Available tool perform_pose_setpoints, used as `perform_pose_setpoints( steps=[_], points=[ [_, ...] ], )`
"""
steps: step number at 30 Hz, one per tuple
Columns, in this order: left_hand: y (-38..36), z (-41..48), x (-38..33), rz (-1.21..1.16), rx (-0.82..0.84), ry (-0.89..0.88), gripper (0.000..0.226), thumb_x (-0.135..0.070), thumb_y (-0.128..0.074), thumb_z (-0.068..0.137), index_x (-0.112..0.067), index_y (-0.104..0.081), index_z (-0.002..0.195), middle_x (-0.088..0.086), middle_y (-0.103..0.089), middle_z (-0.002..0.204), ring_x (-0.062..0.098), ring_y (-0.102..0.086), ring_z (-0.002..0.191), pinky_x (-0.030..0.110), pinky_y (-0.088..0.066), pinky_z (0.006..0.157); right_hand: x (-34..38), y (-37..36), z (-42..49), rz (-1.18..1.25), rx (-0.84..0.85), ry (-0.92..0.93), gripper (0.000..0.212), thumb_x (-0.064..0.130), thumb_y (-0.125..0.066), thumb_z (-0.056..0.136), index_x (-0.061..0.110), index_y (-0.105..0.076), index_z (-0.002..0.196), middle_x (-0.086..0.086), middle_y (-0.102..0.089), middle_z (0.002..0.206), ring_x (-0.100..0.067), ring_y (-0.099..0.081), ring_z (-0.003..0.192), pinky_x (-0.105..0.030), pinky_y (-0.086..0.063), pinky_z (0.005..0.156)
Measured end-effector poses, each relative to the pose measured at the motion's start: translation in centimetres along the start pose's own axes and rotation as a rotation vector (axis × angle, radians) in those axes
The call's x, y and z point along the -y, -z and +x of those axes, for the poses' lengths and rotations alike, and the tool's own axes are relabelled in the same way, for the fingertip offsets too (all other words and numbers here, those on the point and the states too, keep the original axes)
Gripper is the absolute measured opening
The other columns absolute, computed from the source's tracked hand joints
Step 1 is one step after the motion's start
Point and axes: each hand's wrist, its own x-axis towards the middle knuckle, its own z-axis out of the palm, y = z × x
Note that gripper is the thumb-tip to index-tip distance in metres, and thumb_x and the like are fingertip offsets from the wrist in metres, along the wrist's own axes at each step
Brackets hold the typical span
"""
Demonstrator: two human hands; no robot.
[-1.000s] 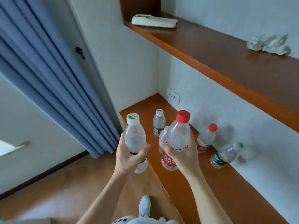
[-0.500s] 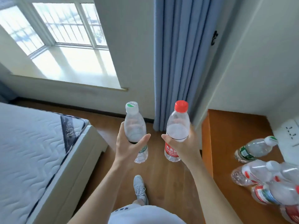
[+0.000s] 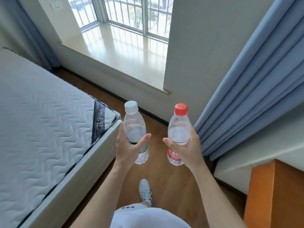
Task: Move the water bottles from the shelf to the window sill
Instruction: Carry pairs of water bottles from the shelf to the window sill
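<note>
My left hand [image 3: 130,146] grips a clear water bottle [image 3: 134,124] with a white cap and a green label, held upright. My right hand [image 3: 189,146] grips a second clear bottle [image 3: 178,127] with a red cap and a red label, also upright. Both bottles hang over the wooden floor at about the same height, a hand's width apart. The glossy cream window sill [image 3: 118,51] lies ahead and above them, bare, below the barred window. Only the orange corner of the shelf unit [image 3: 273,191] shows at the lower right; the other bottles are out of view.
A bed with a white quilted mattress [image 3: 41,120] fills the left side. Blue curtains [image 3: 256,89] hang on the right beside a white wall pillar [image 3: 197,55]. A strip of wooden floor [image 3: 158,175] runs between the bed and the shelf toward the sill.
The view has swung further left, away from the shelf toward the window; the sill is now nearer and central. Both hands keep the same bottles, held upright in front.
</note>
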Motion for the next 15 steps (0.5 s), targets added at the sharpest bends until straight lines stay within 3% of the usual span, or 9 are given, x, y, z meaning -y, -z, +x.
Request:
perform_pose_setpoints(
  steps=[4, 8, 12, 15],
  points=[
    [1.0, 7.3, 1.1, -0.002, -0.024, 0.018, 0.061, -0.041, -0.082, 0.067, -0.046, -0.045, 0.116, -0.021, -0.061, 0.105, -0.003, -0.061, 0.101, 0.010, -0.051, 0.073, 1.2, -3.4, 7.5, -0.045, 0.045, 0.028, 0.063, 0.033, -0.090, 0.070, 0.028, -0.054, 0.120, 0.024, -0.058, 0.107, 0.010, -0.056, 0.104, 0.000, -0.043, 0.079],
    [2.1, 13.8, 1.6, 0.025, -0.060, -0.009, 0.060, -0.041, -0.082, 0.068, -0.050, -0.044, 0.114, -0.017, -0.060, 0.106, 0.001, -0.061, 0.103, 0.013, -0.053, 0.075, 2.2, -6.3, 13.7, -0.067, 0.047, 0.034, 0.063, 0.037, -0.090, 0.069, 0.028, -0.054, 0.119, 0.025, -0.057, 0.106, 0.013, -0.055, 0.102, 0.001, -0.043, 0.076],
    [2.6, 18.4, 1.8, 0.030, -0.086, -0.033, 0.056, -0.046, -0.081, 0.066, -0.050, -0.045, 0.109, -0.020, -0.061, 0.101, 0.006, -0.063, 0.100, 0.015, -0.052, 0.076, 2.4, -8.3, 17.9, -0.005, 0.071, -0.019, 0.066, 0.049, -0.087, 0.060, 0.027, -0.058, 0.115, 0.020, -0.065, 0.100, -0.004, -0.064, 0.099, -0.023, -0.056, 0.081],
    [2.4, 21.7, 2.5, 0.013, -0.105, -0.013, 0.056, -0.047, -0.080, 0.065, -0.043, -0.048, 0.110, -0.018, -0.062, 0.101, 0.009, -0.064, 0.100, 0.020, -0.053, 0.079, 2.0, -9.6, 21.4, 0.016, 0.103, -0.044, 0.070, 0.053, -0.084, 0.057, 0.025, -0.059, 0.117, 0.014, -0.066, 0.104, -0.006, -0.066, 0.098, -0.030, -0.060, 0.083]
  ],
)
